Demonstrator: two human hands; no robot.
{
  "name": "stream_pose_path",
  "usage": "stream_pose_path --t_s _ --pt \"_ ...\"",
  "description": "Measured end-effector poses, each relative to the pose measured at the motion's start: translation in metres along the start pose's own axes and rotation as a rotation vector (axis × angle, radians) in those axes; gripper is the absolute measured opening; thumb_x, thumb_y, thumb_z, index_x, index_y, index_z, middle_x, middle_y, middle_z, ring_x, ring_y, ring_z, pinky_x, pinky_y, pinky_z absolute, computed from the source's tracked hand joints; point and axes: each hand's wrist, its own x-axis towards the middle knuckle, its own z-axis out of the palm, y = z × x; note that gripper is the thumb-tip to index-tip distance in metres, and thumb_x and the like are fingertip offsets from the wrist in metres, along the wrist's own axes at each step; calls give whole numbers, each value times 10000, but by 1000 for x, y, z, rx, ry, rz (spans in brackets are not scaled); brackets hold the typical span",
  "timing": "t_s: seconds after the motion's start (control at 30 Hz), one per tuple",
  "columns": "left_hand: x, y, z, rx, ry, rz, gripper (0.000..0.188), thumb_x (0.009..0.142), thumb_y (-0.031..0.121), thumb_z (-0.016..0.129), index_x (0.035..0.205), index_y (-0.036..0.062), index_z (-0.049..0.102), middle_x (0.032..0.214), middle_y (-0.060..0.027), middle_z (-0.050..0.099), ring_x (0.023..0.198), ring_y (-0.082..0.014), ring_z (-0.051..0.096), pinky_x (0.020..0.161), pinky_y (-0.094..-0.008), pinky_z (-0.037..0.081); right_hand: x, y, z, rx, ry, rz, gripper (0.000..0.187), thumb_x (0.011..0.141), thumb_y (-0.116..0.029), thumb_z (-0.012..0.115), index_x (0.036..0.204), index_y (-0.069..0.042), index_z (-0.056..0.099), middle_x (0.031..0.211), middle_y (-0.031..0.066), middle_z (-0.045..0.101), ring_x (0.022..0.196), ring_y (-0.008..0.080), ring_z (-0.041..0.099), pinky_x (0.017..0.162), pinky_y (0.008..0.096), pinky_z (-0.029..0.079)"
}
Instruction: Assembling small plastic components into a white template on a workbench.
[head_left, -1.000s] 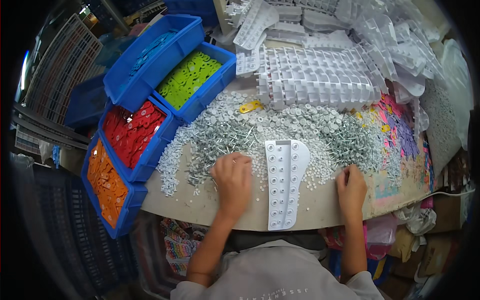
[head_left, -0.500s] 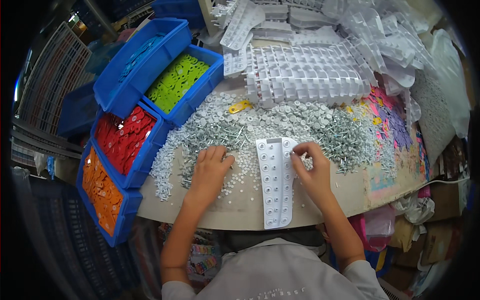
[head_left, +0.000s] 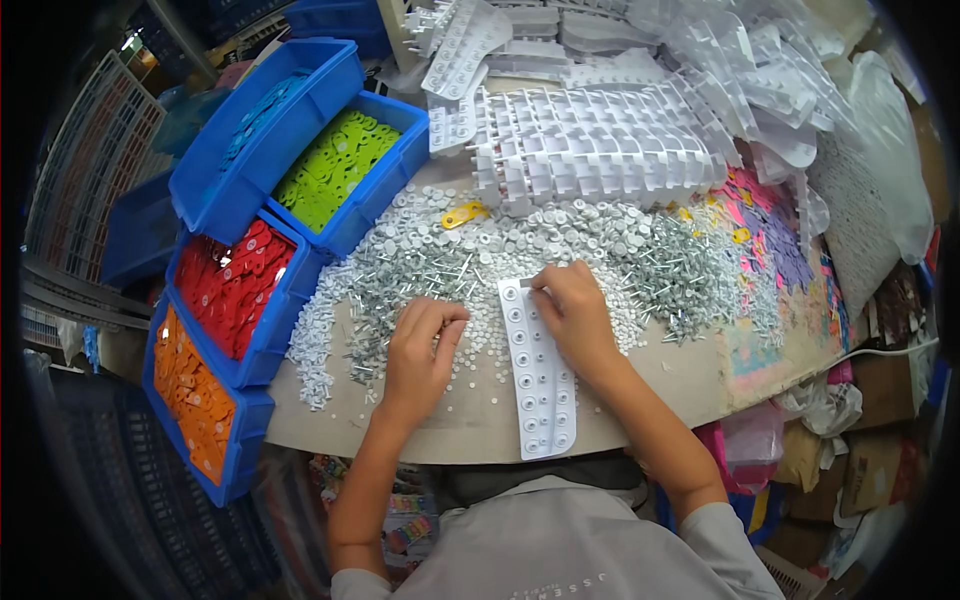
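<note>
Tabletop [head_left: 468, 425]; perhaps rivets [head_left: 675, 285] near panel [head_left: 540, 393]

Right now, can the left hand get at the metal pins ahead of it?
Likely yes: the left hand is by the metal pins with nothing visible in between, and the right hand is over at the white panel.

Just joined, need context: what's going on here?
A person is working bare-handed at a table. The right hand is at the far end of a white panel lying on it. The left hand is beside loose metal pins. Whether either grip holds a small part, I can't tell. Blue bins sit at left.
</note>
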Motion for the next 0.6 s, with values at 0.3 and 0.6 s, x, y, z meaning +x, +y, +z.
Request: stream_pose_path --t_s 0.3,0.6 --pt "22 11 33 -295 10 -188 151 864 38 753 1005 20 702 892 -54 654 743 -144 564 692 -279 471 -18 0 -56 -393 143 29 142 825 35 683 954 -24 687 1000 113 634 968 322 579 831 433 459" --pt "36 5 64 -181 -78 75 197 826 74 774 1007 25 715 865 -90 687 848 -263 636 735 -375 508 -57 38 -89 -538 76 120 66 845 12 682 902 -14 661 957 111 603 955 327 556 855 431 448"
